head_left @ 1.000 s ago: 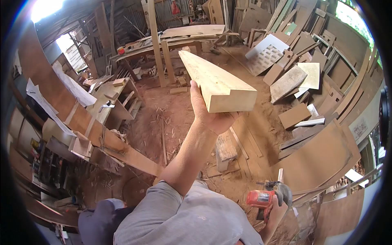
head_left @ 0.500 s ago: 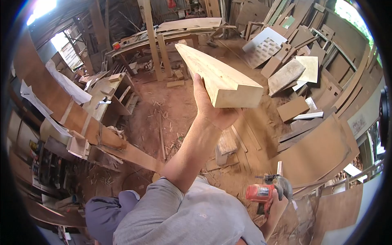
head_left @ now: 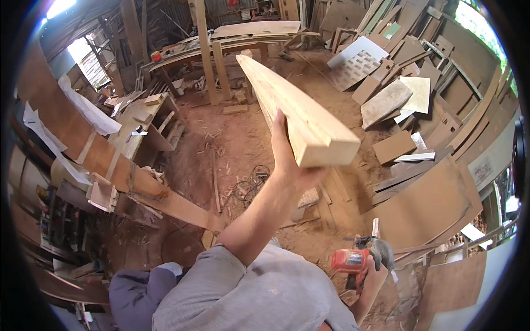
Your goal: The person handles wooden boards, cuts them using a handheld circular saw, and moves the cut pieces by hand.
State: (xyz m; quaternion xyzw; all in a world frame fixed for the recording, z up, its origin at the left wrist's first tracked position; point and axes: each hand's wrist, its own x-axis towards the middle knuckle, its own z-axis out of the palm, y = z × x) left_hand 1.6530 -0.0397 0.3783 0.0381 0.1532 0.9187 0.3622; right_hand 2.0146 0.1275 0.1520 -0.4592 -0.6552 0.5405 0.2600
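A long pale timber beam (head_left: 301, 113) with a stepped edge stretches away from me, its cut end closest. My left hand (head_left: 293, 166) is closed round it from beneath near that end, thumb lying along the side; the other fingers are hidden under the wood. Low on the right, my right hand (head_left: 375, 276) grips the handle of a red and black power saw (head_left: 349, 260), which looks like a small circular saw. The saw is held apart from the beam, beside my body.
A workbench (head_left: 259, 32) with boards on it stands at the back, near upright posts (head_left: 205, 60). Boards and panels (head_left: 386, 103) lean along the right. A long curved board (head_left: 176, 207) runs along the left. Offcuts, shavings and a coiled cable (head_left: 256, 179) lie on the floor.
The near end of the beam has come down and turned slightly in my left hand's grip, showing more of its upper face. My right hand and the saw have barely moved.
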